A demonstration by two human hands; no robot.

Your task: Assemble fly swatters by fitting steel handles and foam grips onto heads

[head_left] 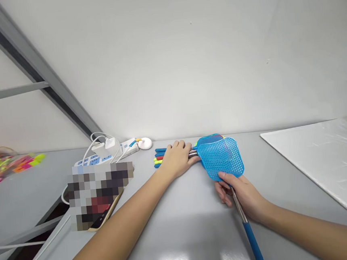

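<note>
A bundle of fly swatters lies at the back of the table, with blue, red and yellow-green handles pointing left. My left hand is wrapped over their metal shafts, the thumb on the near side. Blue mesh heads stick out to the right of it, with hints of red and yellow behind. My right hand holds a blue fly swatter by its metal shaft, thumb against the lower edge of a blue mesh head. Its blue grip slants down toward the bottom edge of the view. Some right fingers are partly hidden.
To the left are a pixelated phone, a white power strip with plugs and cables, and a round white device. Bright colourful items lie far left. A white plastic-wrapped sheet covers the right side. A metal frame stands left.
</note>
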